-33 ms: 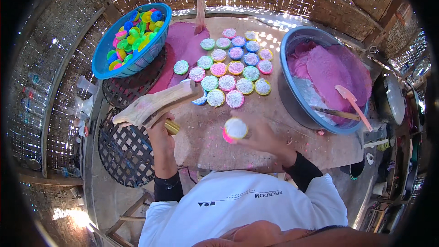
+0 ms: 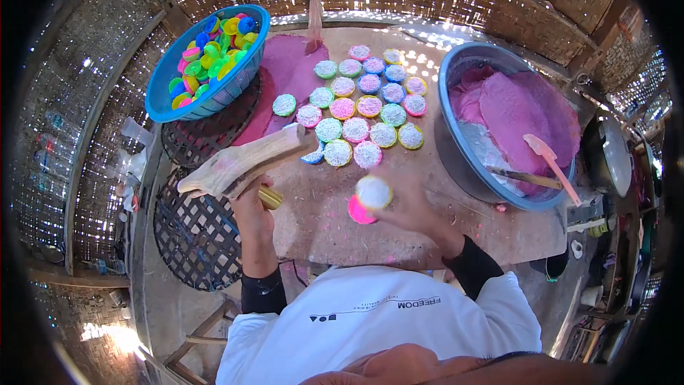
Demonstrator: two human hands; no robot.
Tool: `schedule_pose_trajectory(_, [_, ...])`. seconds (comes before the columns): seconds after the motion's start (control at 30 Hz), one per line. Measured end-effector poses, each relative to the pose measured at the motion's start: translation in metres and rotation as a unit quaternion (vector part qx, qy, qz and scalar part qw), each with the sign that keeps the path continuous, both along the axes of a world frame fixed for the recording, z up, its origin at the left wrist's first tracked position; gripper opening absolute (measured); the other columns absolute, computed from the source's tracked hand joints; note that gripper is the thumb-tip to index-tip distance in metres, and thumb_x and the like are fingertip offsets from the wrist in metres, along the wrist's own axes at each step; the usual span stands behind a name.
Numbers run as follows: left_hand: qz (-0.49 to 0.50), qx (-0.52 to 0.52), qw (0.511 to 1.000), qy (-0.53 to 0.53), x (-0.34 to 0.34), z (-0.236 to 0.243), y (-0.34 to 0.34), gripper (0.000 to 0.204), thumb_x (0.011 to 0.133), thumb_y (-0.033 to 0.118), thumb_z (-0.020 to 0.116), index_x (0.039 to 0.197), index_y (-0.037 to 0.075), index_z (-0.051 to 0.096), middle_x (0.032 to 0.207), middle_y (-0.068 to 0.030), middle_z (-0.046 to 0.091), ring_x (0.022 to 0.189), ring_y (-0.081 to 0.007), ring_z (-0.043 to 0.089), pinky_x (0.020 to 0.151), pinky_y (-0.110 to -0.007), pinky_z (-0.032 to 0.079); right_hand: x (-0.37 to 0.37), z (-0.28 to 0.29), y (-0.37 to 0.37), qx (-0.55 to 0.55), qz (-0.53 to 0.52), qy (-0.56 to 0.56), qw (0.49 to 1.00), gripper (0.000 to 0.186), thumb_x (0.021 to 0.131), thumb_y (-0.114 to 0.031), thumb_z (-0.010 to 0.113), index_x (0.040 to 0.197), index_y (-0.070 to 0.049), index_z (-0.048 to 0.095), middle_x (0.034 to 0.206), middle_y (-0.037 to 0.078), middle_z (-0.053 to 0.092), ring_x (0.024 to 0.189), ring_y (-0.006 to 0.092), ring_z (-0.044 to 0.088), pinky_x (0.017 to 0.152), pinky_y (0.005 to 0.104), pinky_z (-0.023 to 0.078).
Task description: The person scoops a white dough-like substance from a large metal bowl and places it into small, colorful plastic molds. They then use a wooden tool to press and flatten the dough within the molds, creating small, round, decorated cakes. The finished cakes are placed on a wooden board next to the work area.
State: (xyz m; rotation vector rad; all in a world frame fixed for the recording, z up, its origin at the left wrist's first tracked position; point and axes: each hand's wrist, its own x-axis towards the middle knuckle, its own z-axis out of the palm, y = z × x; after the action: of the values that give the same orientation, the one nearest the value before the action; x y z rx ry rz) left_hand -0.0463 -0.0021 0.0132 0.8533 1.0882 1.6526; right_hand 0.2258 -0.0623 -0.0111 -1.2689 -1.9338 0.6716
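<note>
My left hand is closed below a thick, bent piece of pale wood. A brass-coloured cylinder sticks out beside its fingers, and I cannot tell whether it is joined to the wood. My right hand, partly blurred, holds a small cup filled with white powder over the near table. Just below that cup shows a bright pink cup; whether they touch is unclear. Farther off, several small coloured cups stand in loose rows, topped with white and pinkish grainy filling.
At the far left a blue basket holds many coloured cups. A large grey-blue tub on the right contains pink and white powder, a pink scraper and a wooden stick. Black lattice weaving lies left of the wooden table.
The white-filled cup in my right hand has moved slightly up and away, and more of the pink cup shows beneath it. My left hand and the wood stay nearly still.
</note>
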Motion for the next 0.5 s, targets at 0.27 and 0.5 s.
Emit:
schedule_pose_trajectory(0.27, [-0.154, -0.004, 0.946, -0.285, 0.008, 0.029, -0.003, 0.005, 0.084, 0.009, 0.055, 0.084, 0.011, 0.051, 0.066, 0.0014, 0.040, 0.060, -0.0105, 0.044, 0.060, -0.024, 0.039, 0.036, -0.044, 0.033, 0.081, -0.230, -0.177, 0.953, 0.072, 0.062, -0.026, 0.076, 0.126, -0.010, 0.044, 0.111, 0.011, 0.054, 0.108, 0.0265, 0.045, 0.094, 0.0424, 0.028])
schedule_pose_trajectory(0.5, [-0.258, -0.038, 0.877, -0.404, 0.002, 0.025, 0.002, 0.011, 0.088, 0.019, 0.051, 0.078, 0.013, 0.048, 0.063, 0.0059, 0.041, 0.059, -0.0083, 0.047, 0.063, -0.032, 0.041, 0.030, -0.058, 0.031, 0.110, -0.243, -0.219, 0.938, 0.069, 0.065, -0.029, 0.074, 0.124, -0.011, 0.045, 0.111, 0.009, 0.053, 0.110, 0.0258, 0.043, 0.093, 0.0441, 0.027])
